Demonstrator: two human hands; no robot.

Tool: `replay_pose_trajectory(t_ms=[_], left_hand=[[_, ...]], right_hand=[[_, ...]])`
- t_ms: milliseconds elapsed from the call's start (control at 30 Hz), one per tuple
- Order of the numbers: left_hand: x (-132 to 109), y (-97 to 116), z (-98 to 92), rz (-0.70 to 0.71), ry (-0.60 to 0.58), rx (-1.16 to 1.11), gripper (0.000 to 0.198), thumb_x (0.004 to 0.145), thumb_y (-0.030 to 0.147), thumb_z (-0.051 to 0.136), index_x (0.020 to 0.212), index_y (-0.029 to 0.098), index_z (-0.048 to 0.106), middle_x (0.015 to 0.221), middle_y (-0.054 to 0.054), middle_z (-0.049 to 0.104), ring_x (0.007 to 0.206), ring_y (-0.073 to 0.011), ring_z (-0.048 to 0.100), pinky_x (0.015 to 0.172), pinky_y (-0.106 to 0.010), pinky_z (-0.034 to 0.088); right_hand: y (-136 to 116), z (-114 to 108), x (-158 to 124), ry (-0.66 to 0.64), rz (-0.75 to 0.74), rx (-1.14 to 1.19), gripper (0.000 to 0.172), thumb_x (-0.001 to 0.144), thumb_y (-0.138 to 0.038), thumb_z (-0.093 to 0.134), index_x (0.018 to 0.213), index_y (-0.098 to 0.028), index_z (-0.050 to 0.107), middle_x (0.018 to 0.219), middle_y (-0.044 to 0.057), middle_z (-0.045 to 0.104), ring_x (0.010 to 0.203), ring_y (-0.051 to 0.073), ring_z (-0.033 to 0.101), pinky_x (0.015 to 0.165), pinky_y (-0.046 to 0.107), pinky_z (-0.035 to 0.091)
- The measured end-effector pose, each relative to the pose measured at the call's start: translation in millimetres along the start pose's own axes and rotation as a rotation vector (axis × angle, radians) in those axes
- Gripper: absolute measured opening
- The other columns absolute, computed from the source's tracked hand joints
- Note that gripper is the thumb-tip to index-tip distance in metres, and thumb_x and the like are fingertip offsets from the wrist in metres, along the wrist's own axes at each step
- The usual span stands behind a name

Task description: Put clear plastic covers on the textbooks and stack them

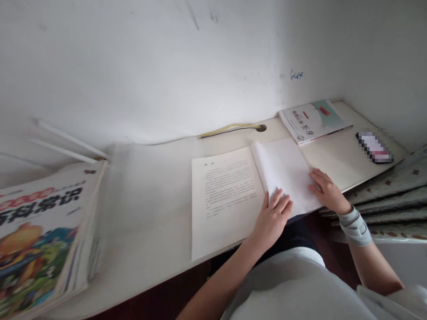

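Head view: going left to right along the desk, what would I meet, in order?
Stack of books with a colourful cover on top → printed page → left hand → right hand → phone

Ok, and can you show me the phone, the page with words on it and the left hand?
Phone [374, 146]: head view, middle of its pixelated screen.
Page with words [228, 198]: head view, among the printed lines.
Left hand [272, 216]: head view, back of the hand.
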State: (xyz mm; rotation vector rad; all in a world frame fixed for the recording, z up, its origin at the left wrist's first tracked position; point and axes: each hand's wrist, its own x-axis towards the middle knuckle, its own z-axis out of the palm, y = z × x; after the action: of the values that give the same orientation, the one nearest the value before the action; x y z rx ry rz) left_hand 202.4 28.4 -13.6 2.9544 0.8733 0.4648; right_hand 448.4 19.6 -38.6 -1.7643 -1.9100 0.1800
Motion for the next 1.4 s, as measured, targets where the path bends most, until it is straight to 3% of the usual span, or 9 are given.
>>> replay_pose_trajectory(t_ms=[100,200,333,433,500,800,1167,1300,1400], left_hand=[[7.1,7.1,-0.9,-0.005,0.005,-0.063,0.035,0.09,0.027,0.045,0.123,0.02,0.052,0.135,-0.011,0.048,0.133,-0.0322,0.03,0.104,-0.062,0.025],[1.8,2.5,-10.7,0.036,-0.016,-0.157,0.061,0.086,0.05,0.045,0.137,0.019,0.035,0.146,-0.016,0.031,0.137,-0.0341,0.019,0.104,-0.06,0.027],[-38.3,-36.2,-26.6,-0.269,0.107,-0.129,0.056,0.093,0.041,0.033,0.143,0.02,0.019,0.149,-0.016,0.024,0.139,-0.0277,0.012,0.109,-0.054,0.021],[-76.5,-71.9,-31.4,-0.602,0.14,-0.024,0.056,0.094,0.037,0.029,0.143,0.013,0.018,0.145,-0.021,0.03,0.137,-0.0296,0.022,0.107,-0.054,0.024],[-95.8,-87.1,-31.7,-0.708,0.099,0.013,0.061,0.093,0.04,0.029,0.143,0.009,0.015,0.141,-0.025,0.035,0.133,-0.0303,0.031,0.105,-0.054,0.028],[-134.8,-97.4,-30.6,-0.785,0.075,0.138,0.068,0.09,0.046,0.028,0.138,-0.002,0.026,0.135,-0.027,0.043,0.125,-0.0342,0.042,0.098,-0.048,0.039],[-143.2,-96.1,-48.0,-0.985,0.017,0.173,0.072,0.088,0.045,0.022,0.139,-0.006,0.019,0.123,-0.022,0.057,0.113,-0.0299,0.054,0.1,-0.043,0.037],[-143.9,-99.2,-48.5,-0.993,-0.017,0.194,0.066,0.088,0.043,0.022,0.137,0.0,0.032,0.123,-0.02,0.058,0.112,-0.0282,0.055,0.102,-0.045,0.033],[-145.7,-98.6,-48.5,-0.967,-0.044,0.197,0.062,0.089,0.042,0.023,0.134,0.002,0.038,0.125,-0.02,0.056,0.117,-0.0283,0.052,0.103,-0.046,0.031]], right_hand=[[1.2,-3.2,-0.5,0.005,-0.009,0.011,0.045,0.088,-0.04,0.043,0.125,-0.015,0.053,0.132,0.017,0.05,0.128,0.029,0.04,0.103,0.05,0.036],[-5.5,-7.9,0.6,0.033,-0.018,-0.02,0.046,0.089,-0.04,0.043,0.126,-0.013,0.051,0.135,0.019,0.046,0.126,0.029,0.042,0.1,0.047,0.04],[-35.1,-10.2,10.0,0.044,-0.115,-0.174,0.043,0.09,-0.035,0.042,0.126,-0.012,0.05,0.139,0.019,0.041,0.13,0.029,0.036,0.102,0.048,0.037],[-60.0,-5.5,21.4,-0.029,-0.254,-0.267,0.036,0.091,-0.027,0.041,0.124,-0.017,0.053,0.134,0.012,0.05,0.129,0.027,0.038,0.105,0.05,0.032],[-70.2,-0.3,26.6,-0.07,-0.34,-0.295,0.034,0.091,-0.023,0.041,0.121,-0.017,0.056,0.129,0.01,0.055,0.127,0.026,0.041,0.105,0.049,0.031],[-83.5,21.4,7.3,-0.062,-0.485,-0.355,0.033,0.092,-0.023,0.042,0.12,-0.013,0.056,0.124,0.011,0.059,0.123,0.023,0.047,0.105,0.047,0.031],[-87.4,6.9,2.6,-0.047,-0.322,-0.416,0.033,0.09,-0.022,0.045,0.117,-0.007,0.056,0.117,0.017,0.062,0.122,0.028,0.047,0.105,0.052,0.029],[-69.6,-3.4,6.2,-0.042,-0.278,-0.129,0.033,0.091,-0.026,0.041,0.117,-0.012,0.056,0.117,0.014,0.063,0.118,0.024,0.051,0.1,0.044,0.04],[-41.6,-21.3,-0.4,0.122,-0.03,0.077,0.036,0.091,-0.036,0.039,0.114,-0.015,0.058,0.114,0.013,0.064,0.101,0.02,0.062,0.079,0.032,0.051]])
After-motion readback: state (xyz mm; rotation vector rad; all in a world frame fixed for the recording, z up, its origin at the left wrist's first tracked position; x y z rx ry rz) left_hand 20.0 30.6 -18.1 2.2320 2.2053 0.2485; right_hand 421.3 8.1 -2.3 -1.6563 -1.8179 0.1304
